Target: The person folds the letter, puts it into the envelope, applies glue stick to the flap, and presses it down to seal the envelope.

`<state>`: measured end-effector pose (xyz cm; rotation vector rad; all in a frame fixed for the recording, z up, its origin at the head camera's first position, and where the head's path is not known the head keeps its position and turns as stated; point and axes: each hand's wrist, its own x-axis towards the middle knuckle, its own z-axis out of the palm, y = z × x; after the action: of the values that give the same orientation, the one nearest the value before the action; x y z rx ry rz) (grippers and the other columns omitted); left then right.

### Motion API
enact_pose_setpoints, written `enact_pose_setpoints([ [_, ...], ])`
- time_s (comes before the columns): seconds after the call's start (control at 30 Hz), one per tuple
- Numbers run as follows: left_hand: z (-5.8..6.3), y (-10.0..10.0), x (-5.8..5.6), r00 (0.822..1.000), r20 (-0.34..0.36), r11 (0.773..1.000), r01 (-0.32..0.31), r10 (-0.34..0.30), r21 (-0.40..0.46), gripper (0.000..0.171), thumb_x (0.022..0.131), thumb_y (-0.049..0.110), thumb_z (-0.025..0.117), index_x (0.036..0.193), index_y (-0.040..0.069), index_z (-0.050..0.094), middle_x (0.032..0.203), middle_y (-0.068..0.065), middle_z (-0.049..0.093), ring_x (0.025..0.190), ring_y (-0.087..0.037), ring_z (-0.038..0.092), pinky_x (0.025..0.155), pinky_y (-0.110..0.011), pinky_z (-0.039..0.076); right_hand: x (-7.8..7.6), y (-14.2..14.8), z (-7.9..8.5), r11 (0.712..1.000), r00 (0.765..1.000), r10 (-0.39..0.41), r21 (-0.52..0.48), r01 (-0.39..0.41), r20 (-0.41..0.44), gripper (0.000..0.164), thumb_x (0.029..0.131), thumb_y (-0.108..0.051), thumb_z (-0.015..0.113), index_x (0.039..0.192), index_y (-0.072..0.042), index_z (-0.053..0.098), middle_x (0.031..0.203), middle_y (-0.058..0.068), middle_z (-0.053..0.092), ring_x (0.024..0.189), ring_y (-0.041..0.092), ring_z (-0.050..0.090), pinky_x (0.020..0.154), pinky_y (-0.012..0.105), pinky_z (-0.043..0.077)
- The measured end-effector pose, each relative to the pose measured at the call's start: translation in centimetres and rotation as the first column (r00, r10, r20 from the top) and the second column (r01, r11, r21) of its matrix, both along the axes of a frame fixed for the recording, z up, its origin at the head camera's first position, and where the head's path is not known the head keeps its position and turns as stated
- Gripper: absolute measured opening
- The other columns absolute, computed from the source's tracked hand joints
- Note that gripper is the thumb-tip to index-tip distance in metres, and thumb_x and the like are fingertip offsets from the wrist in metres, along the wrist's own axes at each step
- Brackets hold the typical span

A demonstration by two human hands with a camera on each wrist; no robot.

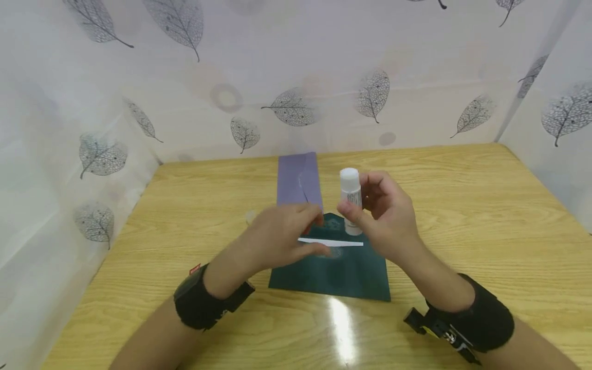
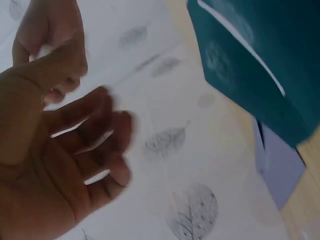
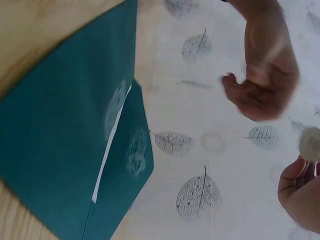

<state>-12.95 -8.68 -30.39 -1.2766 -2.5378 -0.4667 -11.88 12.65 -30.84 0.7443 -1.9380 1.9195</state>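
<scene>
Head view: right hand (image 1: 386, 218) grips a white glue stick (image 1: 350, 198) upright, thumb and fingers curled round its barrel, above the far edge of a teal envelope (image 1: 342, 272) lying on the wooden surface (image 1: 462, 205). A narrow white strip (image 1: 330, 242) runs across the envelope at the flap line. Left hand (image 1: 282, 234) hovers over the envelope's left part, blurred; fingers appear loosely extended, holding nothing. A lilac paper (image 1: 299, 179) lies beyond the envelope, near the leaf-print backdrop (image 1: 296, 77).

Left wrist view: left hand (image 2: 55, 165) palm visible, fingers relaxed and slightly spread, empty; this confirms what the head view leaves blurred. Envelope (image 2: 255, 70) and lilac paper (image 2: 280, 165) show at the frame's right.

Right wrist view: envelope (image 3: 65, 145) with pale glue smears either side of the white strip (image 3: 112, 145), barely seen from the head. Only a corner of the right hand (image 3: 300, 190) shows; the glue stick's tip (image 3: 311, 142) is blurred. The left hand (image 3: 265, 85) appears opposite.
</scene>
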Motion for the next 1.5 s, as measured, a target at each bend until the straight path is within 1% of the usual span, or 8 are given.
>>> enact_pose_setpoints([
  [0.1,-0.1,-1.1,-1.0,0.996,0.032,0.977,-0.077,0.085,-0.198,0.046,0.079,0.046,0.082,0.101,0.010,0.065,0.088,0.002,0.067,0.069,-0.011,0.058,0.061,-0.026,0.050,-0.4,0.1,-0.2,0.994,0.999,-0.037,0.106,0.040,-0.033,0.033,0.085,0.004,0.073,0.112,0.011,0.055,0.095,0.002,0.063,0.081,0.011,0.062,0.071,0.018,0.054],
  [0.2,-0.6,-1.4,-1.9,0.992,0.018,0.956,-0.115,0.124,-0.270,0.041,0.078,0.041,0.084,0.100,0.011,0.065,0.089,0.002,0.067,0.071,-0.013,0.060,0.063,-0.030,0.052,-0.8,0.2,-0.6,0.956,0.986,-0.065,0.275,0.106,-0.155,0.028,0.089,-0.006,0.072,0.112,0.005,0.060,0.097,0.006,0.066,0.081,0.012,0.064,0.070,0.020,0.055],
  [0.4,-1.3,-1.8,-2.8,0.970,0.158,0.918,-0.112,0.184,-0.381,0.041,0.071,0.033,0.091,0.093,0.015,0.061,0.102,-0.003,0.060,0.087,-0.019,0.057,0.073,-0.034,0.051,-1.4,0.3,-1.6,0.766,0.893,0.015,0.579,0.279,-0.450,0.041,0.100,-0.040,0.056,0.117,-0.003,0.063,0.107,0.009,0.062,0.085,0.016,0.059,0.066,0.030,0.053],
  [0.67,-3.6,-2.2,-3.8,0.896,0.334,0.833,-0.068,0.293,-0.549,0.052,0.066,0.035,0.094,0.103,0.018,0.062,0.134,-0.010,0.048,0.113,-0.027,0.049,0.086,-0.039,0.052,-1.5,0.5,-2.1,0.616,0.909,0.220,0.773,0.151,-0.353,0.032,0.088,-0.013,0.076,0.117,-0.004,0.068,0.106,0.004,0.058,0.075,0.007,0.053,0.065,0.023,0.050],
  [0.83,-4.1,-1.7,-3.9,0.883,0.378,0.812,-0.006,0.278,-0.583,0.057,0.064,0.031,0.095,0.106,0.017,0.060,0.120,-0.007,0.051,0.105,-0.023,0.048,0.088,-0.038,0.049,-1.3,0.6,-2.0,0.513,0.916,0.315,0.857,0.056,-0.249,0.030,0.088,-0.013,0.075,0.117,-0.006,0.069,0.105,0.003,0.059,0.077,0.007,0.054,0.068,0.023,0.051],
  [0.97,-4.0,-1.3,-3.6,0.898,0.361,0.809,0.012,0.250,-0.588,0.060,0.061,0.033,0.097,0.105,0.017,0.058,0.116,-0.006,0.052,0.105,-0.023,0.049,0.092,-0.038,0.047,-1.3,0.7,-2.1,0.444,0.925,0.339,0.896,0.003,-0.171,0.028,0.085,-0.014,0.079,0.111,-0.008,0.071,0.104,0.001,0.063,0.083,0.010,0.062,0.073,0.026,0.055],
  [1.17,-4.2,-0.6,-3.2,0.937,0.311,0.803,0.059,0.161,-0.594,0.068,0.058,0.038,0.098,0.108,0.015,0.058,0.113,-0.003,0.055,0.106,-0.021,0.053,0.095,-0.034,0.047,-1.5,0.7,-2.5,0.430,0.935,0.338,0.902,-0.051,-0.108,0.025,0.080,-0.012,0.084,0.101,-0.012,0.071,0.101,-0.001,0.068,0.089,0.013,0.067,0.075,0.027,0.056],
  [1.5,-4.6,0.3,-2.4,0.954,0.286,0.806,0.097,0.093,-0.584,0.080,0.056,0.043,0.097,0.118,0.013,0.054,0.111,-0.001,0.053,0.096,-0.015,0.052,0.092,-0.030,0.049,-1.5,0.6,-2.9,0.387,0.918,0.395,0.913,-0.127,-0.040,0.024,0.081,-0.006,0.082,0.101,-0.013,0.071,0.107,0.001,0.067,0.099,0.016,0.065,0.081,0.027,0.056],
])
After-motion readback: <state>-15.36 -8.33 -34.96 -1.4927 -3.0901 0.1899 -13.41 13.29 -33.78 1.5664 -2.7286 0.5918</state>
